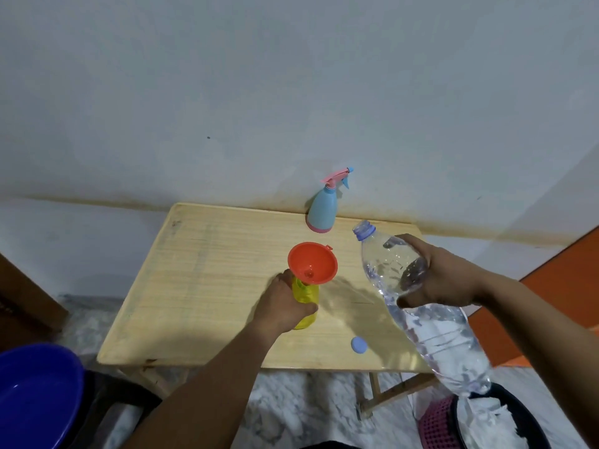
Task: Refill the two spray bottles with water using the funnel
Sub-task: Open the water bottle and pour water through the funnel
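Your right hand (444, 277) is clamped round the water bottle (418, 306), its open neck pointing up-left toward the funnel (312, 264), still apart from it. Your left hand (282, 306) grips the yellow bottle (306, 303) on the bench (201, 270).

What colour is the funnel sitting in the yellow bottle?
Orange-red; the funnel shows clearly in the head view, seated in the yellow bottle.
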